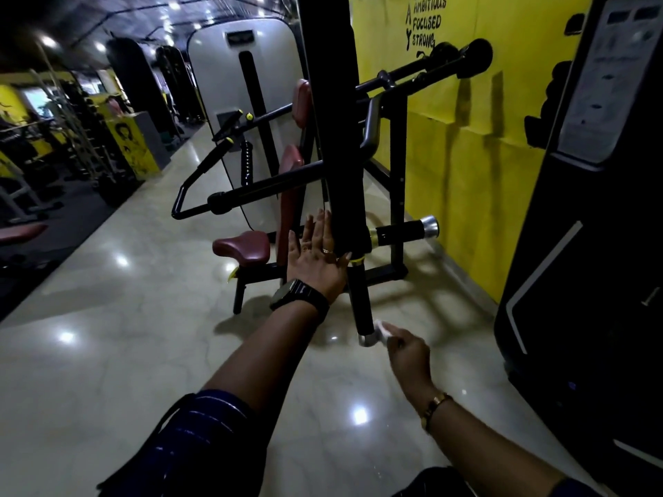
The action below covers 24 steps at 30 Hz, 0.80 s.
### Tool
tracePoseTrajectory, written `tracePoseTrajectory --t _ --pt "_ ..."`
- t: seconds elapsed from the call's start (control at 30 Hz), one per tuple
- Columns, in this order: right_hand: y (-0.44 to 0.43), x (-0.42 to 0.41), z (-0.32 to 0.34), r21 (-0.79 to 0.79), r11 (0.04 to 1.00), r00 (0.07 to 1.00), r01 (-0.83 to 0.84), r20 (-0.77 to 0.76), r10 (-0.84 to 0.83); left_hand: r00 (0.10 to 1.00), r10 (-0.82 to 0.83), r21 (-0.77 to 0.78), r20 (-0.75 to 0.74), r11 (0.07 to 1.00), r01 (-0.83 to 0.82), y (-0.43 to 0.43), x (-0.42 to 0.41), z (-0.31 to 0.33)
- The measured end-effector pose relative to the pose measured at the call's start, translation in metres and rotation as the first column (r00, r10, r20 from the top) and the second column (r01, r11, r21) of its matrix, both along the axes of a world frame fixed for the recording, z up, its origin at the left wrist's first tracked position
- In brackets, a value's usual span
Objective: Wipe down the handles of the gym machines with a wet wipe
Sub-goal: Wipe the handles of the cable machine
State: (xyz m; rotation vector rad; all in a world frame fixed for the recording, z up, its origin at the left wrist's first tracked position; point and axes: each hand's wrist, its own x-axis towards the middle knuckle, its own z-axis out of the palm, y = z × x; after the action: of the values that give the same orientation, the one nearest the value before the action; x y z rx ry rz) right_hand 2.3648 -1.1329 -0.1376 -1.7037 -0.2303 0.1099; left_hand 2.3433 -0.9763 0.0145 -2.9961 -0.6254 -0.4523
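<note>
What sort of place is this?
Almost certainly a gym: an exercise machine with a maroon seat and black handle, racks of weights at left, and a yellow wall reading "focused, strong".

Only a white corner of the wipe (382, 330) shows. The rest is hidden in the right hand (409, 349), whose fingertips are out of sight behind its back. The wipe covers part of the handle's (360, 303) chrome cap. The column (337, 138) runs off the top edge and hides part of the red cushions (291, 163). The top line of the wall lettering (427, 19) is cut off. The label (606, 77) on the machine (559, 281) at the right edge is too blurred to read. The far racks (71, 138) are dark and unclear.
</note>
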Motion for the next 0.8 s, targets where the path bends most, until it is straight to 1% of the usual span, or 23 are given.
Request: tracePoseTrajectory --t 0.03,0.07,0.1,0.13,0.2,0.23,0.27,0.3,0.33,0.4,0.47,0.5,0.53,0.57,0.6,0.63,0.67,0.7,0.73,0.77,0.8 --pt "0.001 0.008 0.014 0.16 0.987 0.99 0.021 -0.14 0.001 1.0 0.003 0.003 0.004 1.0 -0.003 0.0 0.0 -0.001" --pt "0.001 0.015 0.027 0.287 0.957 0.959 0.03 -0.277 0.053 1.0 0.005 0.001 0.01 1.0 -0.005 0.0 0.001 -0.001" --pt "0.001 0.02 0.041 0.416 0.909 0.919 0.02 -0.366 0.148 1.0 0.009 -0.002 0.017 1.0 -0.009 0.001 0.001 -0.002" --pt "0.001 0.024 0.052 0.52 0.854 0.876 0.012 -0.417 0.242 1.0 0.015 0.002 0.022 1.0 -0.015 0.001 0.002 -0.003" --pt "-0.003 0.029 0.068 0.687 0.726 0.787 0.032 -0.466 0.405 0.999 0.025 0.015 0.021 1.0 -0.025 0.001 0.002 -0.004" --pt "-0.005 0.03 0.071 0.726 0.687 0.761 -0.001 -0.445 0.471 1.0 0.025 0.017 0.015 1.0 -0.025 0.0 0.003 -0.004" --pt "-0.006 0.029 0.072 0.728 0.681 0.759 -0.076 -0.401 0.513 1.0 0.024 0.019 0.003 1.0 -0.024 0.0 0.003 -0.003" --pt "-0.006 0.027 0.069 0.696 0.702 0.773 -0.148 -0.361 0.522 1.0 0.024 0.02 -0.005 1.0 -0.024 0.0 0.003 -0.003" --pt "-0.005 0.026 0.065 0.64 0.742 0.8 -0.198 -0.332 0.5 1.0 0.022 0.02 -0.005 1.0 -0.022 0.0 0.003 -0.003" --pt "-0.003 0.025 0.058 0.544 0.815 0.857 -0.198 -0.307 0.413 1.0 0.028 0.02 -0.002 0.999 -0.028 0.001 0.003 -0.005" --pt "-0.001 0.028 0.057 0.484 0.85 0.899 -0.209 -0.247 0.362 1.0 0.029 0.016 0.0 0.999 -0.029 0.001 0.003 -0.004" --pt "0.001 0.029 0.06 0.434 0.871 0.92 -0.231 -0.194 0.34 1.0 0.026 0.013 -0.003 1.0 -0.026 0.0 0.002 -0.004" --pt "0.002 0.03 0.064 0.339 0.908 0.951 -0.246 -0.095 0.293 1.0 0.02 0.015 -0.002 1.0 -0.02 -0.001 0.002 -0.003" --pt "0.003 0.03 0.071 0.195 0.952 0.971 -0.237 0.072 0.227 1.0 0.013 0.014 0.002 1.0 -0.013 -0.001 0.002 -0.003" --pt "0.005 0.03 0.076 0.025 0.982 0.936 -0.185 0.308 0.169 1.0 0.008 0.009 0.007 1.0 -0.009 0.0 0.003 -0.003" --pt "0.007 0.03 0.081 -0.105 0.988 0.817 -0.112 0.556 0.151 1.0 0.008 0.003 0.007 1.0 -0.008 0.001 0.003 -0.003" --pt "0.007 0.031 0.085 -0.181 0.982 0.638 -0.047 0.752 0.169 1.0 0.01 0.004 0.004 1.0 -0.01 0.002 0.004 -0.005" --pt "0.007 0.035 0.086 -0.226 0.974 0.449 -0.016 0.869 0.208 1.0 0.013 0.011 0.001 1.0 -0.013 0.003 0.004 -0.006" --pt "0.007 0.039 0.085 -0.258 0.966 0.278 0.001 0.928 0.248 1.0 0.014 0.019 0.0 1.0 -0.014 0.003 0.004 -0.008" --pt "0.008 0.043 0.083 -0.298 0.955 0.151 0.004 0.944 0.294 1.0 0.012 0.026 0.002 1.0 -0.012 0.004 0.004 -0.009" --pt "0.01 0.047 0.08 -0.345 0.939 0.064 0.015 0.937 0.343 1.0 0.014 0.031 0.002 0.999 -0.014 0.003 0.004 -0.009"
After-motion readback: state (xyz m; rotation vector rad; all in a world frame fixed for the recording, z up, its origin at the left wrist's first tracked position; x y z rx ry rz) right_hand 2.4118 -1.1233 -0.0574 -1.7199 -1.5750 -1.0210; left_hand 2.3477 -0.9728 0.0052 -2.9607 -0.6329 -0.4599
